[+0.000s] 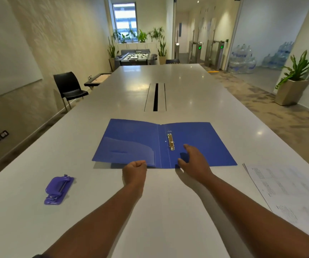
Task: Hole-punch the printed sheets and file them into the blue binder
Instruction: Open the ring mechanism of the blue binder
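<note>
The blue binder (196, 144) lies open flat in the middle of the frame on the white table (168, 211), its spine and gold ring clip (171, 142) running away from the person. The right hand (196, 162) hovers over the near edge with fingers loosely spread, just right of the clip. The left hand (135, 171) is a closed fist at the front cover's near edge; whether it pinches the cover I cannot tell. The printed sheets (289, 192) wait at lower right, nearer the right hand; the purple punch (58, 189) sits lower left, nearer the left.
</note>
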Available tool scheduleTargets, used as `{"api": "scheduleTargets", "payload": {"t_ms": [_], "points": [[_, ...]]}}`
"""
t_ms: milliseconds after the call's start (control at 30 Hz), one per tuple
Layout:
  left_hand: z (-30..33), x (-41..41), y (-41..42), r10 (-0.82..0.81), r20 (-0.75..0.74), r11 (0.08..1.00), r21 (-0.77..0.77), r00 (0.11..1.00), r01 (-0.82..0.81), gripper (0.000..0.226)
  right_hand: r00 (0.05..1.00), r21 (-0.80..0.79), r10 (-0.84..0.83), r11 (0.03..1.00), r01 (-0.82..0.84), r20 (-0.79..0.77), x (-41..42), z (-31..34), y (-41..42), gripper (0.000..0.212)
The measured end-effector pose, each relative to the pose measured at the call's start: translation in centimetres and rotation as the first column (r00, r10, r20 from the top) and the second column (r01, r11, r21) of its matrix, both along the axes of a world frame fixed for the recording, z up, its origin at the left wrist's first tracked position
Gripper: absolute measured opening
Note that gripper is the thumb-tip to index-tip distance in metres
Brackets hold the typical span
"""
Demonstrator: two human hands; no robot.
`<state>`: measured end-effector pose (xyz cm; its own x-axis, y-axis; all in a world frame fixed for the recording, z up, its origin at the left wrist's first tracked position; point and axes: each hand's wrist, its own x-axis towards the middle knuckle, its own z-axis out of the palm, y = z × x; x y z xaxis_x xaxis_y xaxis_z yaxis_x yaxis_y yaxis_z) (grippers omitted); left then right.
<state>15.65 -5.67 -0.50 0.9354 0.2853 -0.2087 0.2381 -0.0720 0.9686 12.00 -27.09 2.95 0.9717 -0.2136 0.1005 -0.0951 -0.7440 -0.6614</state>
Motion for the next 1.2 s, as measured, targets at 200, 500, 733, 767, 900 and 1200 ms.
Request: {"api": "scheduleTargets", "payload": {"t_ms": [200, 500, 733, 767, 900, 1200], "points": [[0.1, -5.7, 3.1, -0.055, -0.012, 0.999, -0.006, 0.998, 0.054, 0.010, 0.989, -0.003, 0.044, 0.999, -0.045, -0.142, -0.5, 0.7, 2.2, 0.073], [2.1, -11.4, 5.4, -0.266, -0.042, 0.963, 0.035, 0.963, 0.268, 0.014, 0.995, 0.012, 0.091, 0.996, -0.091, -0.051, -2.4, -0.6, 4.2, 0.020], [5.7, -12.9, 3.9, -0.583, -0.160, 0.679, 0.443, 0.797, 0.585, 0.013, 0.996, 0.043, 0.080, 0.996, -0.081, 0.031, -6.3, -1.5, 4.9, 0.022], [5.8, -12.7, 3.7, -0.588, -0.116, 0.632, 0.551, 0.801, 0.544, 0.013, 0.996, 0.046, 0.083, 0.995, -0.085, 0.044, -7.0, -1.5, 5.1, 0.022], [5.4, -12.1, 3.2, -0.647, -0.038, 0.483, 0.753, 0.762, 0.448, 0.023, 0.992, 0.058, 0.092, 0.994, -0.097, 0.083, -10.0, -2.0, 5.7, 0.023], [2.7, -10.4, 2.1, -0.684, 0.014, 0.465, 0.779, 0.730, 0.420, 0.029, 0.990, 0.094, 0.096, 0.990, -0.106, 0.102, -14.7, -3.0, 6.6, 0.027]]}}
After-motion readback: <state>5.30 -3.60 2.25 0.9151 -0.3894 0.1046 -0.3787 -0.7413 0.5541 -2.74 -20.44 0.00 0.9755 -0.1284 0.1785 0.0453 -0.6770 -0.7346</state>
